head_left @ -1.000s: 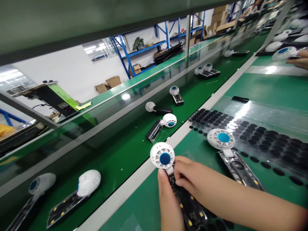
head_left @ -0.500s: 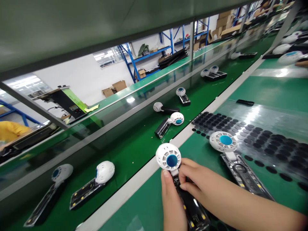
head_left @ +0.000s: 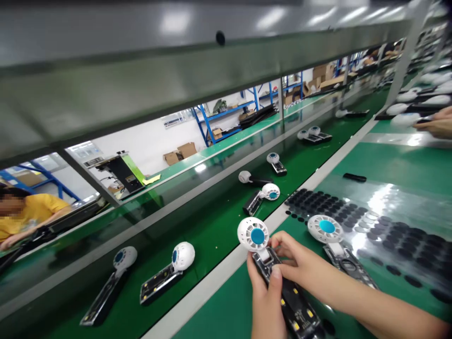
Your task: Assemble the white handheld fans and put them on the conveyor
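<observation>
A device with a round white vented head (head_left: 250, 230), a blue disc in its middle and a long black body (head_left: 298, 306) with yellow squares is in my hands, tilted with its head away from me. My left hand (head_left: 266, 301) wraps round the body from the left, its thumb lying on top. My right hand (head_left: 294, 261) is closed on the right side of the body near the neck, its thumb close to my left thumb; some fingertips are hidden. Just right of my hands, a second such device (head_left: 325, 229) lies on the green bench.
Left of the bench, a green conveyor (head_left: 215, 263) carries several similar devices. Black round pads (head_left: 353, 216) on clear sheets and a small black part (head_left: 355, 177) lie at the right. Another person's hand (head_left: 441, 122) is at the right edge. A metal beam (head_left: 141, 89) crosses overhead.
The view has shifted, showing more overhead beam and a person in yellow at the left. My left thumb has moved from the neck down onto the body; my right fingers have loosened from their pinch.
</observation>
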The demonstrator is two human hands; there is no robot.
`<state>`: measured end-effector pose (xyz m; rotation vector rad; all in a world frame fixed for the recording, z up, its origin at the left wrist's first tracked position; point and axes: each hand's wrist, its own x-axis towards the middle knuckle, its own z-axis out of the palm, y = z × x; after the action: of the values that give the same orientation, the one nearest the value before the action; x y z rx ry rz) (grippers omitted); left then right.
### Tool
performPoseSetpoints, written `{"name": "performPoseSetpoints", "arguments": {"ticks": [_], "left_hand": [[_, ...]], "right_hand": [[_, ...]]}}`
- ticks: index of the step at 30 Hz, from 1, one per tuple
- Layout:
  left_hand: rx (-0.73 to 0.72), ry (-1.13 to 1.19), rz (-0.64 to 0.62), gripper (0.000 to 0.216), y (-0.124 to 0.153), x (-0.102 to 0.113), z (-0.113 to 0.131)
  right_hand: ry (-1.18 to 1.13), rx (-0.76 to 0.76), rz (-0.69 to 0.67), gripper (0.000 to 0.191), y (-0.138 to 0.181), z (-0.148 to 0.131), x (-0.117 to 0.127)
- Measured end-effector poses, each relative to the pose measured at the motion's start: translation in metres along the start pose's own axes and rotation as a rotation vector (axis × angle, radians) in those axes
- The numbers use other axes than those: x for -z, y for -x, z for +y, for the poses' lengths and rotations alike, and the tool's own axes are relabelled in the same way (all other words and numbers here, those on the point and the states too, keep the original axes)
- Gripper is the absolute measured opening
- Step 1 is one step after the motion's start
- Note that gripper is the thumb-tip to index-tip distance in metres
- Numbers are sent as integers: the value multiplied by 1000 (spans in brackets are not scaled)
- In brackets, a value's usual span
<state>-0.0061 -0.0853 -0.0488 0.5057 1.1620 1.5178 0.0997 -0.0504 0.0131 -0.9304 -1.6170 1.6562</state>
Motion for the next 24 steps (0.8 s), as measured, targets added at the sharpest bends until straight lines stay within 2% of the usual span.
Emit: {"name": "performPoseSetpoints", "arguments": {"ticks": [2, 4, 8, 11, 15, 18, 20, 22, 24], "left_hand": [[4, 31, -54, 94, 4, -1, 12], [-40, 46, -96, 86, 9, 0, 27], [-234, -99, -40, 54, 12, 3, 47], [-248, -276, 22, 40, -4, 0, 53], [-234, -524, 128, 34, -52, -8, 73], [-259, -758, 215, 38, -97, -20, 99], [-304, -899, 239, 41, -124, -35, 111], [-348, -1018, 191, 44, -148, -58, 111], [-350, -1108, 80, 42, -170, -86, 97]], "right_hand": [[-66, 80, -35, 15, 5, -7, 8], [-64, 146, 45, 20, 14, -10, 19], [229, 275, 505, 28, 31, 4, 56], [449, 358, 685, 26, 35, 26, 92], [490, 379, 717, 22, 30, 46, 120], [490, 372, 705, 20, 25, 49, 121], [502, 372, 690, 19, 24, 49, 118], [539, 394, 682, 18, 25, 49, 114], [596, 453, 657, 17, 29, 49, 110]]}}
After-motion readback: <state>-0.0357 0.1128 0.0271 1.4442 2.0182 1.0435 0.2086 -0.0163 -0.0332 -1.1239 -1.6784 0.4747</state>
